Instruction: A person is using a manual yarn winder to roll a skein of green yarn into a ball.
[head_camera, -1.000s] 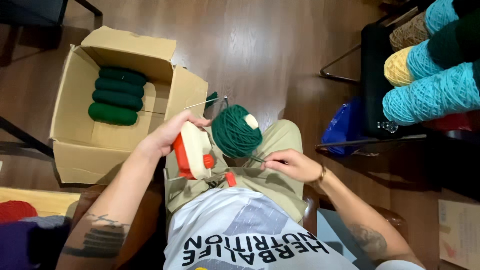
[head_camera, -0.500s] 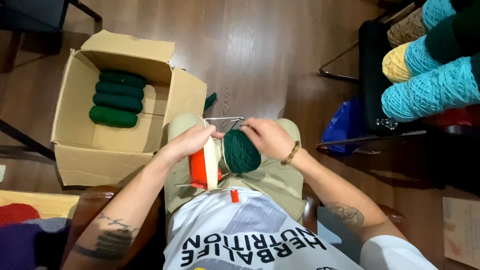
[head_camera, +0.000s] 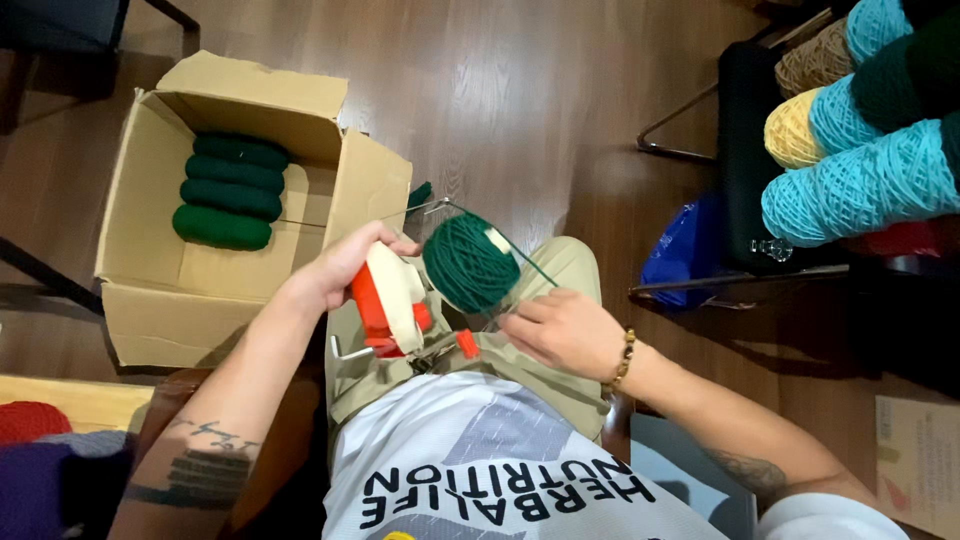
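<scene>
On my lap sits an orange and cream yarn winder (head_camera: 390, 300) with a dark green ball of yarn (head_camera: 470, 262) wound on it. My left hand (head_camera: 335, 268) grips the winder's body from the left. My right hand (head_camera: 562, 330) rests just right of and below the ball, fingers pinched near the winder's crank and a green strand. A thin metal yarn guide (head_camera: 440, 207) sticks up behind the ball.
An open cardboard box (head_camera: 150, 300) on the wooden floor at left holds several dark green skeins (head_camera: 230, 192). At right a black rack carries turquoise yarn (head_camera: 860, 185), yellow yarn (head_camera: 792, 130) and tan yarn. A blue bag (head_camera: 685, 250) lies below it.
My right hand went up to the top of the ball, then dropped back to its lower right side. The winder and ball shifted slightly on my lap; my left hand kept its hold.
</scene>
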